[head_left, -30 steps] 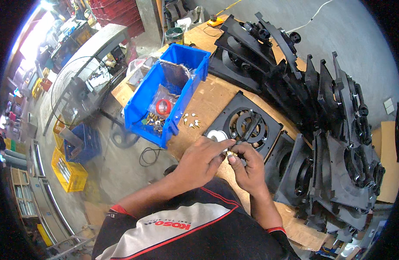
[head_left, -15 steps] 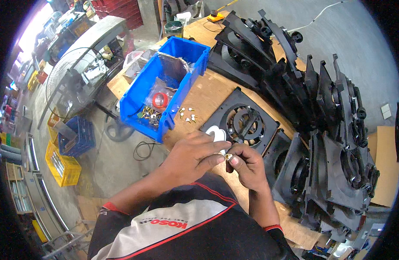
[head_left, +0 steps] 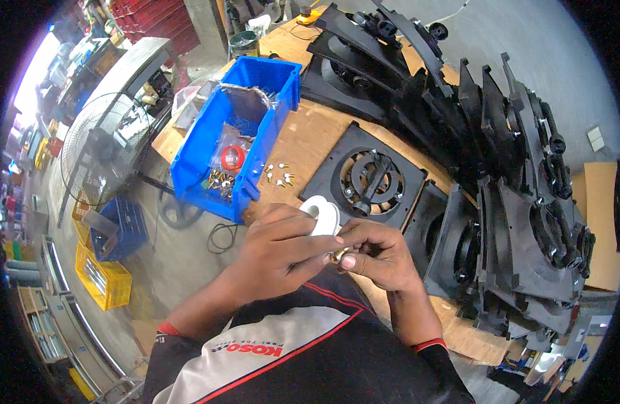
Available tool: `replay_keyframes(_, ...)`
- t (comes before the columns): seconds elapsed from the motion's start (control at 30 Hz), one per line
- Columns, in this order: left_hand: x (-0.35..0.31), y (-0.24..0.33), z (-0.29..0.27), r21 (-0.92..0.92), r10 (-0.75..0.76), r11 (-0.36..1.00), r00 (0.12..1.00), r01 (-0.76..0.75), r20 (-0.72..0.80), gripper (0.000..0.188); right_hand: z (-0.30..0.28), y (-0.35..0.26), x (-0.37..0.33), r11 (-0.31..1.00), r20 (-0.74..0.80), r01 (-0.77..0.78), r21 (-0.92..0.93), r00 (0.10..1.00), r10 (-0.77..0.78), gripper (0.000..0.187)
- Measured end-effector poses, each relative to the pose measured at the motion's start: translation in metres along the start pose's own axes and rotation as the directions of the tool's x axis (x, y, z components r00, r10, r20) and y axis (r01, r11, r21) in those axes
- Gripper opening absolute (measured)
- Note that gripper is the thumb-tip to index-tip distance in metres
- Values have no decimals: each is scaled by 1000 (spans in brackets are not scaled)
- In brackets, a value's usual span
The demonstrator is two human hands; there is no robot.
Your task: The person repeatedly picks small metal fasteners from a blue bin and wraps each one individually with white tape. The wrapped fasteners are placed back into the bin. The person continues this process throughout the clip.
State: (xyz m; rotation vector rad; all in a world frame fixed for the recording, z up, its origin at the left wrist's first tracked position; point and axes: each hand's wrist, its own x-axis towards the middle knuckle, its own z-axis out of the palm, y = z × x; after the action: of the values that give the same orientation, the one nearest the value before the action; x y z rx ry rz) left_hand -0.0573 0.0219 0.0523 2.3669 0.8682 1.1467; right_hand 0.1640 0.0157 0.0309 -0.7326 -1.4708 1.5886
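My left hand (head_left: pixel 273 250) is closed around a white spool of thread seal tape (head_left: pixel 329 219), whose round flanges stick up beyond the fingers. My right hand (head_left: pixel 383 254) pinches a small brass fitting (head_left: pixel 337 256) between thumb and fingers, right beside the left fingertips. Both hands meet in front of my chest, and the fingers partly hide the fitting. On the wooden table (head_left: pixel 310 138) beyond them lie several small brass fittings (head_left: pixel 281 176) with white ends. A square black fan shroud (head_left: pixel 323 172) lies flat just past my hands.
A blue bin (head_left: pixel 195 145) with loose brass parts and a red ring (head_left: pixel 232 157) in a clear bag stands on the left. Stacked black fan shrouds (head_left: pixel 485 195) crowd the right. A standing fan (head_left: pixel 105 148) and yellow crate (head_left: pixel 102 273) are on the floor.
The view has shifted slightly. The tape spool has turned and shows more of its round face, and both hands stay close together around the fitting.
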Motion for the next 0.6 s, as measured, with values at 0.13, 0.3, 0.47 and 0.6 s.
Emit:
replay_keyframes(0.13,1,5,-2,7,8,1000,1000,-8,20,31,2,-2,-1,993,40,-79,84,996,76,19)
replay_keyframes(0.3,3,6,-2,-10,26,1000,999,-26,32,31,4,-4,-4,982,67,-174,72,983,170,19)
replay_keyframes(0.47,1,2,-3,-41,43,998,999,-42,10,31,6,-8,-4,978,60,-204,53,978,200,20)
replay_keyframes(0.6,0,0,-1,-47,36,998,998,-38,-52,29,9,-1,-1,998,14,-61,-11,998,61,20)
